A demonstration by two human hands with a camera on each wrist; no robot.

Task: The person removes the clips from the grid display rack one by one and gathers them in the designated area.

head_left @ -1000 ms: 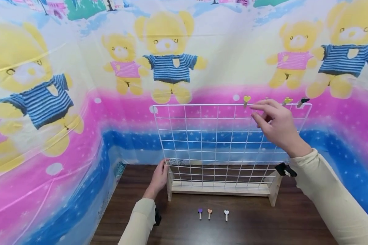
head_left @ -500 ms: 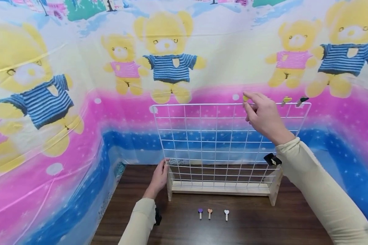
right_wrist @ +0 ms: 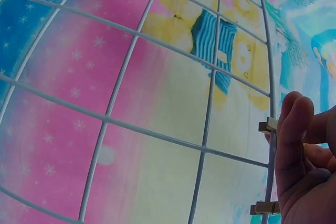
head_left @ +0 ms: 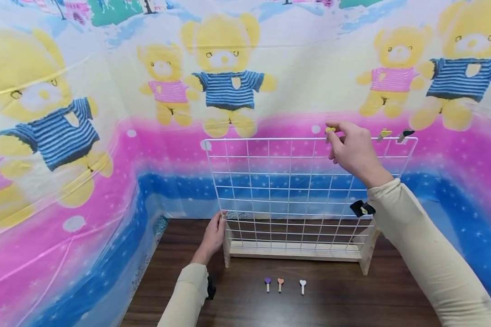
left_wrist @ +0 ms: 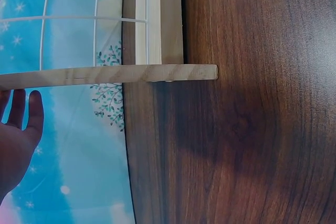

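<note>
Yellow heart clip [head_left: 330,130]: small wooden peg, on top wire of grid [head_left: 270,190], pinched by right hand [head_left: 353,152]; possibly still clamped. Grid: white wire, upright in wooden base, left hand [head_left: 212,238] steadying lower-left corner.

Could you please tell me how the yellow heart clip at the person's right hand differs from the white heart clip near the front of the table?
The yellow clip sits on the wire grid's top edge, pinched by the right hand; the white clip lies flat on the table, untouched. The yellow clip is partly hidden by fingers; the white clip is in full view. Both are small heart-topped clips.
</note>
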